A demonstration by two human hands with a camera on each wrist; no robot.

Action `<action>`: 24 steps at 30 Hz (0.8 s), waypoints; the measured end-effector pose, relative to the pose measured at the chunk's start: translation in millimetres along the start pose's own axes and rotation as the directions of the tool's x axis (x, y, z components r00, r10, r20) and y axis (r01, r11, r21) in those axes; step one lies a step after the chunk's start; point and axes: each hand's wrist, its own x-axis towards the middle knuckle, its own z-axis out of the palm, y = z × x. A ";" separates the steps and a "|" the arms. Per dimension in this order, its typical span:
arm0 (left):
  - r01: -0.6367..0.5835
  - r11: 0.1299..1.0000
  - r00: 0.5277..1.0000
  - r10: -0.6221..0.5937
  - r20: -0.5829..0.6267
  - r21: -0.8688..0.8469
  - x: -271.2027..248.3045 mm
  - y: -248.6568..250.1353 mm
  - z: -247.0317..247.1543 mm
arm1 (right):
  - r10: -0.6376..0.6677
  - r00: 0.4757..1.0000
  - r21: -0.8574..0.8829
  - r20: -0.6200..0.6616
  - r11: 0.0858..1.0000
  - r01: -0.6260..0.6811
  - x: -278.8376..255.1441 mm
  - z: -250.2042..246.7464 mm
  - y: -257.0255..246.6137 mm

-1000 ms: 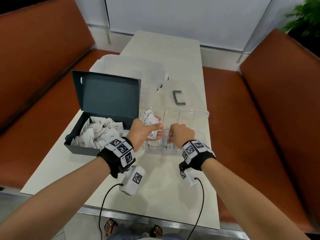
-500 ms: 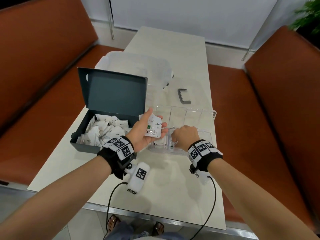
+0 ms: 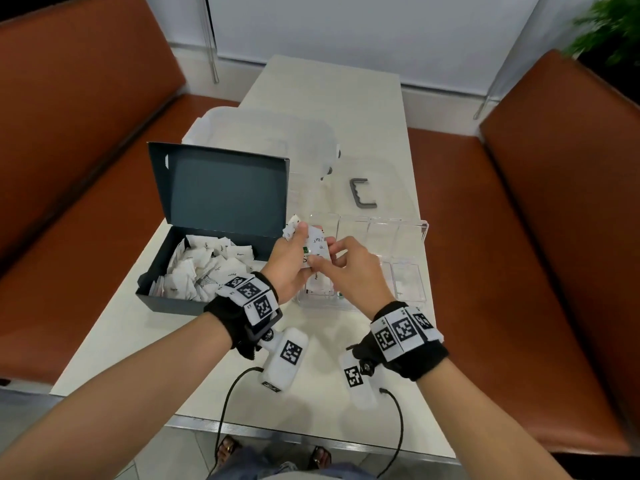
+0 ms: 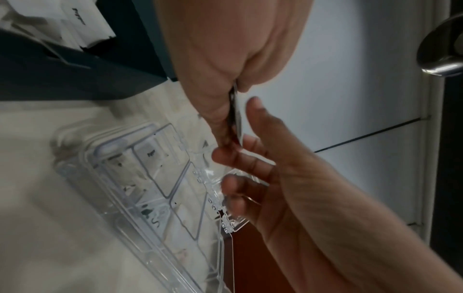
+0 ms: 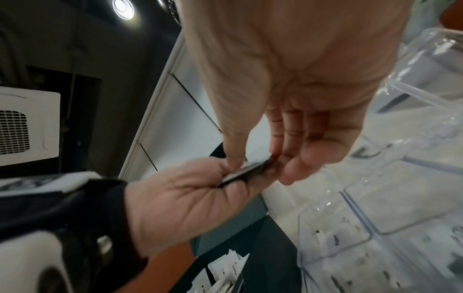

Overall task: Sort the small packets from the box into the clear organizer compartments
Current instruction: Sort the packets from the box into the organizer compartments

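Above the clear organizer, both the left hand and right hand pinch a small stack of packets.

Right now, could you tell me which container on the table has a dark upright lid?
The dark cardboard box left of the clear plastic organizer; its lid stands open.

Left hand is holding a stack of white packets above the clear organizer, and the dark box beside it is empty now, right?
Not empty. The head view shows the dark cardboard box still heaped with small white packets. The rest holds: the left hand holds white packets above the clear plastic organizer.
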 end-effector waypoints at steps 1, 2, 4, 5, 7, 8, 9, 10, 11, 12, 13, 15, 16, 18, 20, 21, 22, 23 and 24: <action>-0.014 1.000 1.000 0.014 -0.003 0.002 0.8 0.3 2.2 | 0.005 1.000 0.045 -0.004 0.999 -0.005 0.3 1.7 1.0; -0.025 1.000 1.000 0.025 0.000 0.012 1.4 0.6 3.7 | 0.015 1.000 0.091 -0.014 0.996 -0.014 0.8 2.0 1.9; -0.040 0.998 0.999 0.039 0.021 0.042 2.4 1.4 4.4 | 0.048 0.998 0.204 -0.028 0.978 -0.041 3.6 -1.9 4.1; -0.044 0.998 0.998 0.043 0.035 0.051 2.4 2.2 3.5 | 0.063 0.998 0.265 -0.028 0.963 -0.053 5.3 -5.8 5.7; -0.042 0.997 0.998 0.039 0.056 0.061 2.0 3.6 0.7 | 0.083 0.996 0.356 -0.018 0.932 -0.071 8.7 -16.6 8.9; -0.037 0.997 0.998 0.033 0.059 0.062 1.5 4.4 -0.7 | 0.091 0.996 0.385 -0.012 0.920 -0.080 10.7 -23.1 10.9; -0.031 0.998 0.998 0.028 0.057 0.057 0.6 5.5 -2.3 | 0.103 0.995 0.408 -0.007 0.908 -0.091 12.8 -29.8 12.5; -0.026 0.998 0.999 0.023 0.049 0.055 0.0 6.6 -3.8 | 0.116 0.993 0.422 -0.008 0.901 -0.102 14.5 -36.7 13.7; -0.024 0.997 0.999 0.021 0.041 0.068 -0.2 7.3 -5.3 | 0.125 0.992 0.433 -0.004 0.894 -0.111 15.8 -43.3 14.6; -0.026 0.995 0.999 0.022 0.038 0.096 -0.6 8.0 -6.7 | 0.124 0.992 0.445 0.006 0.888 -0.114 16.5 -49.2 14.9; -0.032 0.991 0.999 0.027 0.037 0.132 -0.9 8.4 -7.8 | 0.109 0.994 0.456 0.026 0.883 -0.109 16.5 -53.7 14.1; -0.047 0.980 0.999 0.043 0.026 0.191 -1.1 7.8 -8.7 | 0.052 0.996 0.447 0.073 0.891 -0.079 15.8 -59.0 11.6; -0.058 0.974 0.998 0.056 0.018 0.219 -0.9 7.2 -8.7 | 0.029 0.995 0.429 0.098 0.901 -0.069 15.7 -59.1 9.4; -0.081 0.956 0.997 0.083 0.002 0.282 -0.2 5.4 -8.0 | 0.007 0.990 0.378 0.138 0.924 -0.059 15.1 -55.5 4.3; -0.087 0.942 0.996 0.093 -0.003 0.325 0.3 3.7 -7.0 | -0.003 0.990 0.298 0.141 0.954 -0.040 14.2 -47.9 1.0; -0.088 0.940 0.996 0.094 0.000 0.329 0.1 2.9 -6.5 | -0.001 0.992 0.257 0.123 0.966 -0.030 13.4 -43.2 0.1; -0.089 0.943 0.996 0.093 0.002 0.322 -0.3 2.4 -5.8 | 0.005 0.996 0.224 0.092 0.974 -0.025 12.5 -38.6 0.2; -0.084 0.948 0.996 0.088 0.001 0.307 -0.5 1.9 -4.8 | 0.012 0.998 0.202 0.054 0.979 -0.023 11.9 -34.2 0.9; -0.076 0.954 0.997 0.080 -0.003 0.291 -0.6 1.6 -4.1 | 0.017 1.000 0.188 0.014 0.982 -0.020 11.3 -30.3 2.0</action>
